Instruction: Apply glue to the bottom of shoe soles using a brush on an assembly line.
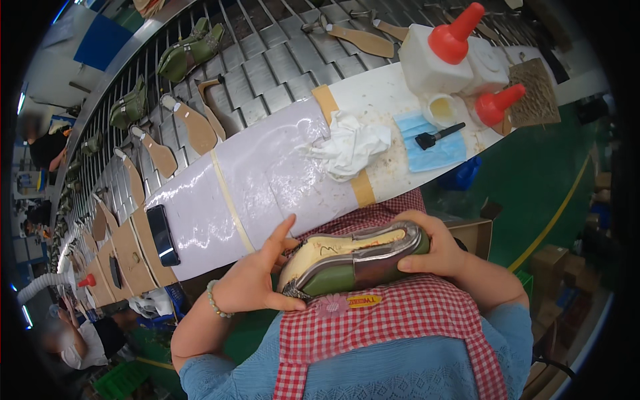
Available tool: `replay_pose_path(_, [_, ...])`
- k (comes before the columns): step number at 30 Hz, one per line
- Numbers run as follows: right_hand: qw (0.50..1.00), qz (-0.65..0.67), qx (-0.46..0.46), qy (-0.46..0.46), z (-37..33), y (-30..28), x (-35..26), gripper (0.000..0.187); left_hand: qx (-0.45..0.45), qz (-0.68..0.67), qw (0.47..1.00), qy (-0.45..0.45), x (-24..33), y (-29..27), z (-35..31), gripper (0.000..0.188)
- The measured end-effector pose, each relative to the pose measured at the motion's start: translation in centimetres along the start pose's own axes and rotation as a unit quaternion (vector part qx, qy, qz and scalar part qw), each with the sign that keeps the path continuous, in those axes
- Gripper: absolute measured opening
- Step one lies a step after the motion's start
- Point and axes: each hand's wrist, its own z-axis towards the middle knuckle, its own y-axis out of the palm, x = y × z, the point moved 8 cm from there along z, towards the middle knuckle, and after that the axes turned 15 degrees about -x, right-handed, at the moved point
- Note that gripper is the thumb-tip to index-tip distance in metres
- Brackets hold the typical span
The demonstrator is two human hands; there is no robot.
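A lasted shoe [353, 263] lies bottom up across the front of my red checked apron, its pale yellow underside facing me. Its side shows green at the left and shiny brown toward the right. My left hand [257, 277] grips the left end, with the thumb below and the index finger stretched away from the shoe. Around the right end closes my right hand [437, 247], thumb pressed on the near side and fingers passing behind. The fingers under the shoe are partly hidden.
Ahead runs a work board [267, 180] with a crumpled white cloth [350, 147], a black brush [440, 136] on a blue mask, a small cup [442, 109], red-capped bottles [427, 63] and a phone [163, 235]. Beyond it, a slatted conveyor [267, 73] carries soles and green shoes. Other people are at far left.
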Motion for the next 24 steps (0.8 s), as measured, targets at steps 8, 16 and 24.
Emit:
replay_pose_path(8, [0.993, -0.118, -0.028, 0.010, 2.8, 1.1, -3.1, 0.056, 0.049, 0.272, 0.953, 0.123, 8.7, -2.3, 1.6, 0.129])
replay_pose_path(16, [0.980, -0.196, -0.016, 0.033, 3.3, 2.2, -4.1, 0.054, -0.016, 0.275, 0.959, 0.060, 8.3, 0.8, 6.0, 0.079])
replay_pose_path(24, [0.973, -0.228, -0.036, 0.001, 2.6, 3.0, -3.2, 0.054, -0.026, 0.310, 0.946, 0.090, 7.7, 1.5, 5.9, 0.061])
